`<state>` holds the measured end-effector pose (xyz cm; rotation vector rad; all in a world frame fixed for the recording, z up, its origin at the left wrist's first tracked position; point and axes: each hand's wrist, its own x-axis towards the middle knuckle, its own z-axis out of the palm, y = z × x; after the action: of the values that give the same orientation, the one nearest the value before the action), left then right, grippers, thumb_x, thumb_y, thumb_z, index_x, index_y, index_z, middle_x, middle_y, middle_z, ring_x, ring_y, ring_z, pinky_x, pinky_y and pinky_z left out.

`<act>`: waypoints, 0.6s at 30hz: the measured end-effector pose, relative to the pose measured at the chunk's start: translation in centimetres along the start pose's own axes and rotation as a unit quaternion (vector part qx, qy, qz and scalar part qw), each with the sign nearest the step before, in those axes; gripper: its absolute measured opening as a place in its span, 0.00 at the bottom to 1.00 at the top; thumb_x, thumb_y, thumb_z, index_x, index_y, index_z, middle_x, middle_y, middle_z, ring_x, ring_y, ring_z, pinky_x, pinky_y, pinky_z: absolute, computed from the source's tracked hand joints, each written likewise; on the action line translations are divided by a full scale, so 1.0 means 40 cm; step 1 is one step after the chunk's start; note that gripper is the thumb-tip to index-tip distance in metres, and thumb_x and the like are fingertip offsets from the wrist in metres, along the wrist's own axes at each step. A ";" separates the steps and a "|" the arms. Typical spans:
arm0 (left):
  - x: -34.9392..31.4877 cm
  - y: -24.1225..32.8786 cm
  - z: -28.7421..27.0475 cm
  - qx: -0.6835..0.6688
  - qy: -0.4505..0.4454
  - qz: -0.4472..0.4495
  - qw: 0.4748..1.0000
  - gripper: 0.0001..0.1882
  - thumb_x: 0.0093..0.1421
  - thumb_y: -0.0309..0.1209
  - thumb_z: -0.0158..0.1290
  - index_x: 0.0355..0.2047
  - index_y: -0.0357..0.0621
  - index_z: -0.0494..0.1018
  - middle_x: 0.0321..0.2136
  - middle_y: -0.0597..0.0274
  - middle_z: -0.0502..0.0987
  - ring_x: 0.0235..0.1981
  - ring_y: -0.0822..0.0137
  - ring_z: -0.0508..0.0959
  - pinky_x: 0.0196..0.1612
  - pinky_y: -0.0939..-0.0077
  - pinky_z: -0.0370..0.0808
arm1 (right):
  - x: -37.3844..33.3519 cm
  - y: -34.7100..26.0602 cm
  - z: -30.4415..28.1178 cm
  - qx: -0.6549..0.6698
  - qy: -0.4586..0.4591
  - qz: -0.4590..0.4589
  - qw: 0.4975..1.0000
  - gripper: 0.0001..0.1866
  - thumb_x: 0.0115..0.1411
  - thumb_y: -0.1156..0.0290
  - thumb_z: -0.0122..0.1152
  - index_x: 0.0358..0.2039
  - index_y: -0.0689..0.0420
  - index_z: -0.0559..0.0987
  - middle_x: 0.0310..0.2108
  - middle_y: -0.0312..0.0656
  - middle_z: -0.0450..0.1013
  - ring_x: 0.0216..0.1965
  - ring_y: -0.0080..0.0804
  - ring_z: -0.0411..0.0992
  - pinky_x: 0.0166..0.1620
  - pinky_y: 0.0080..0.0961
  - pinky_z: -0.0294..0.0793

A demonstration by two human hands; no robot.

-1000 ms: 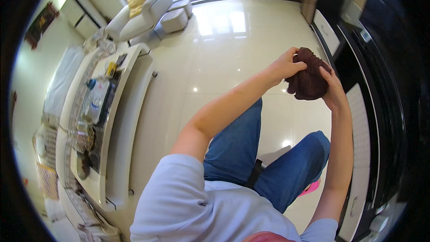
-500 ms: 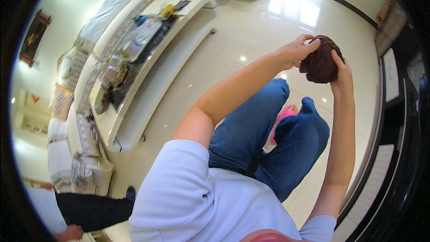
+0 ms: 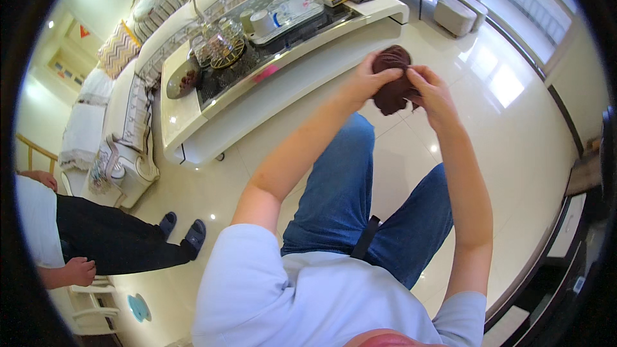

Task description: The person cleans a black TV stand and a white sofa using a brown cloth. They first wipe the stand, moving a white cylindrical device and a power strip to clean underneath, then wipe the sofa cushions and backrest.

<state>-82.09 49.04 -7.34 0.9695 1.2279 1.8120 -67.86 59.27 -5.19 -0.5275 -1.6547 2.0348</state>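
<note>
A bunched dark brown cloth [image 3: 393,78] is held up in front of the person, between both hands. The left hand [image 3: 367,80] grips its left side, the right hand [image 3: 432,93] its right, fingers closed. A white coffee table [image 3: 193,112] lies beyond.

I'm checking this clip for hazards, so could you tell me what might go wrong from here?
The brown cloth, bunched between the left hand and right hand, could slip onto the glossy floor. That floor looks slick underfoot. The low table ahead is crowded with glassware, and a second person stands close by.
</note>
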 end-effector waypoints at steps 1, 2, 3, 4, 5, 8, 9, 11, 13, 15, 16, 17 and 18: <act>-0.005 0.009 -0.051 -0.007 0.023 0.005 1.000 0.32 0.54 0.32 0.61 0.57 0.40 0.60 0.47 0.56 0.71 0.47 0.64 0.74 0.51 0.69 0.72 | 0.046 0.013 0.033 -0.021 -0.010 0.005 1.000 0.14 0.61 0.63 0.56 0.44 0.56 0.74 0.36 0.35 0.72 0.38 0.23 0.71 0.39 0.22 0.73; -0.014 0.024 -0.107 -0.015 0.046 0.009 0.999 0.32 0.54 0.32 0.60 0.57 0.40 0.60 0.47 0.56 0.72 0.47 0.65 0.74 0.52 0.69 0.72 | 0.096 0.025 0.070 -0.043 -0.021 0.009 0.999 0.14 0.61 0.63 0.56 0.44 0.57 0.74 0.37 0.36 0.72 0.39 0.23 0.71 0.39 0.22 0.73; -0.023 0.029 -0.171 0.004 0.102 0.013 0.995 0.31 0.55 0.32 0.60 0.56 0.40 0.61 0.47 0.56 0.72 0.47 0.65 0.74 0.52 0.69 0.72 | 0.138 0.036 0.106 -0.065 -0.045 0.027 0.996 0.15 0.63 0.62 0.53 0.47 0.55 0.72 0.40 0.36 0.71 0.45 0.24 0.70 0.45 0.25 0.73; -0.038 0.026 -0.235 0.021 0.158 0.010 0.987 0.30 0.55 0.31 0.60 0.56 0.40 0.61 0.47 0.56 0.72 0.47 0.65 0.73 0.52 0.69 0.71 | 0.168 0.036 0.150 -0.066 -0.047 0.038 0.996 0.14 0.63 0.63 0.53 0.47 0.55 0.72 0.39 0.36 0.70 0.44 0.25 0.69 0.46 0.26 0.73; -0.058 0.042 -0.293 0.013 0.165 0.015 0.986 0.30 0.54 0.31 0.60 0.56 0.40 0.61 0.47 0.56 0.72 0.47 0.65 0.74 0.52 0.69 0.72 | 0.195 0.041 0.186 -0.065 -0.065 0.039 0.995 0.14 0.63 0.63 0.53 0.46 0.56 0.72 0.39 0.35 0.70 0.44 0.24 0.69 0.45 0.26 0.73; -0.089 0.063 -0.450 0.020 0.217 0.014 0.976 0.28 0.54 0.29 0.60 0.54 0.40 0.63 0.46 0.57 0.73 0.46 0.65 0.74 0.51 0.70 0.72 | 0.273 0.072 0.243 -0.065 -0.099 0.043 0.992 0.14 0.62 0.64 0.53 0.46 0.56 0.73 0.38 0.35 0.70 0.43 0.23 0.68 0.45 0.25 0.73; -0.098 0.066 -0.493 0.024 0.252 0.007 0.967 0.28 0.54 0.29 0.59 0.54 0.40 0.63 0.46 0.57 0.73 0.46 0.65 0.74 0.51 0.70 0.72 | 0.298 0.087 0.253 -0.061 -0.111 0.042 0.991 0.14 0.62 0.64 0.53 0.46 0.56 0.73 0.38 0.34 0.70 0.42 0.22 0.68 0.45 0.25 0.73; -0.112 0.078 -0.579 0.041 0.316 -0.004 0.948 0.27 0.54 0.29 0.59 0.53 0.39 0.63 0.45 0.57 0.73 0.45 0.65 0.74 0.50 0.70 0.72 | 0.333 0.128 0.274 -0.051 -0.125 0.072 0.988 0.14 0.62 0.64 0.53 0.46 0.56 0.73 0.38 0.34 0.70 0.43 0.21 0.68 0.45 0.25 0.73; -0.106 0.086 -0.664 0.064 0.368 -0.009 0.928 0.26 0.54 0.29 0.59 0.52 0.38 0.64 0.45 0.57 0.73 0.45 0.65 0.74 0.50 0.70 0.72 | 0.371 0.156 0.280 -0.046 -0.132 0.095 0.986 0.13 0.63 0.65 0.53 0.45 0.55 0.74 0.37 0.34 0.70 0.42 0.20 0.68 0.45 0.24 0.73; -0.078 0.104 -0.717 0.072 0.376 0.006 0.924 0.26 0.54 0.30 0.59 0.52 0.38 0.64 0.45 0.57 0.73 0.45 0.65 0.74 0.49 0.70 0.72 | 0.426 0.180 0.278 -0.048 -0.122 0.119 0.984 0.13 0.63 0.65 0.53 0.45 0.55 0.74 0.38 0.34 0.70 0.42 0.20 0.68 0.45 0.24 0.73; -0.059 0.111 -0.740 0.076 0.379 0.014 0.922 0.26 0.54 0.30 0.59 0.52 0.38 0.64 0.45 0.56 0.73 0.45 0.65 0.74 0.49 0.70 0.72 | 0.453 0.193 0.277 -0.049 -0.116 0.131 0.983 0.13 0.63 0.65 0.53 0.45 0.55 0.74 0.38 0.34 0.70 0.42 0.20 0.68 0.45 0.24 0.73; -0.038 0.119 -0.757 0.082 0.375 0.021 0.923 0.25 0.55 0.30 0.59 0.51 0.38 0.64 0.45 0.57 0.73 0.44 0.66 0.74 0.48 0.71 0.73 | 0.476 0.192 0.283 -0.044 -0.124 0.117 0.984 0.12 0.63 0.65 0.53 0.45 0.55 0.74 0.38 0.34 0.70 0.42 0.21 0.68 0.45 0.24 0.73; -0.016 0.121 -0.768 0.084 0.377 0.022 0.922 0.25 0.55 0.30 0.59 0.51 0.38 0.64 0.45 0.57 0.73 0.44 0.66 0.74 0.48 0.71 0.73 | 0.500 0.185 0.293 -0.038 -0.131 0.103 0.985 0.12 0.63 0.65 0.53 0.44 0.56 0.74 0.38 0.34 0.71 0.42 0.21 0.68 0.45 0.23 0.72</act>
<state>-109.57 34.92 -10.83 0.3625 1.8476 2.2346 -91.63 60.08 -10.18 -0.4906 -1.9063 2.2776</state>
